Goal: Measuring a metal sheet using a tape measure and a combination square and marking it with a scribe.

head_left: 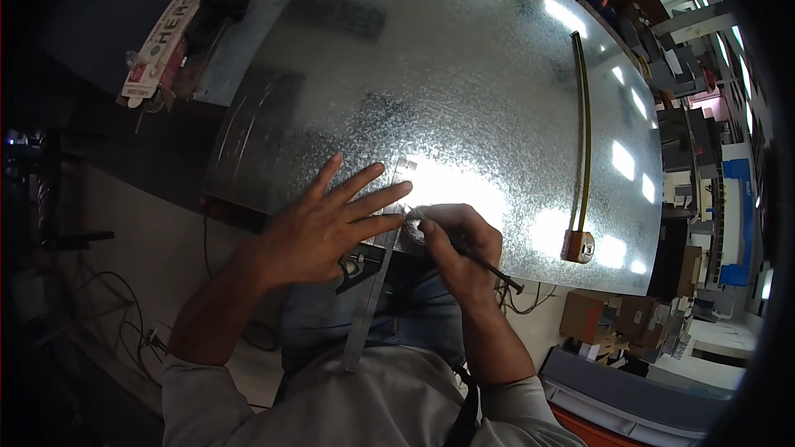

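A galvanized metal sheet (464, 99) lies flat before me. Across its near edge runs the steel ruler of a combination square (370, 306), its dark head (362, 266) set against that edge. My left hand (319, 236) is open, fingers spread flat, pressing on the sheet and the ruler. In my right hand (465, 248) is a slim dark scriber (497, 273), pinched with its point down beside the ruler, near my left fingertips. Glare and my fingers hide the exact tip.
On the sheet's right part lies a tape measure (579, 247), its yellow blade (586, 132) pulled out away from me. A long printed carton (178, 29) and a black object (217, 12) sit at the far left. Cardboard boxes (617, 316) stand at lower right; cables (124, 314) trail across the floor.
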### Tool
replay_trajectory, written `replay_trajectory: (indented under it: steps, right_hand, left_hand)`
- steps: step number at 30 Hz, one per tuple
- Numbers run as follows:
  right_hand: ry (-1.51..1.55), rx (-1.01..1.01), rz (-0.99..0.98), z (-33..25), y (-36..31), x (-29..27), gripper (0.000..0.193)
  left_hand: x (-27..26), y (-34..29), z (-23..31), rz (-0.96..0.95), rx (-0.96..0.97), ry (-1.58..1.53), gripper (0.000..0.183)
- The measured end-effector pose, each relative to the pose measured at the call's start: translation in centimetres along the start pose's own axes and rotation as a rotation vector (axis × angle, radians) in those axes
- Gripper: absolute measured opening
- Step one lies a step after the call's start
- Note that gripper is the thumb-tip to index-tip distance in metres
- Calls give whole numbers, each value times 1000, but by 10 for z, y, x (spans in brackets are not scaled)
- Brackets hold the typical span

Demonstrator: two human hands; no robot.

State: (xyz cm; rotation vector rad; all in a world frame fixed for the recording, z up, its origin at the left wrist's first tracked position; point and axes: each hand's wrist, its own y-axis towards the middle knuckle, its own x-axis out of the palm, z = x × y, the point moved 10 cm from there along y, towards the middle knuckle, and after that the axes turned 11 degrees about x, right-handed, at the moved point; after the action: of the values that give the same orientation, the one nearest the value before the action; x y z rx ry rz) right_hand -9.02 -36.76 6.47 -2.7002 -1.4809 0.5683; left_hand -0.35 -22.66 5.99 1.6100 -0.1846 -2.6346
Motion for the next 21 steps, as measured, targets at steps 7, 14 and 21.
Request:
replay_trajectory:
  steps: [7, 14, 21]
  right_hand:
    - [-49, 53, -105, 0, 1, 16, 16]
    - [128, 72, -152, 2, 4, 10, 12]
    - [7, 3, -15, -3, -20, -21, 12]
  left_hand:
    - [1, -1, 1, -12, 11, 23, 92]
    - [4, 0, 0, -49, -6, 36, 93]
    - [1, 1, 1, -32, -2, 25, 102]
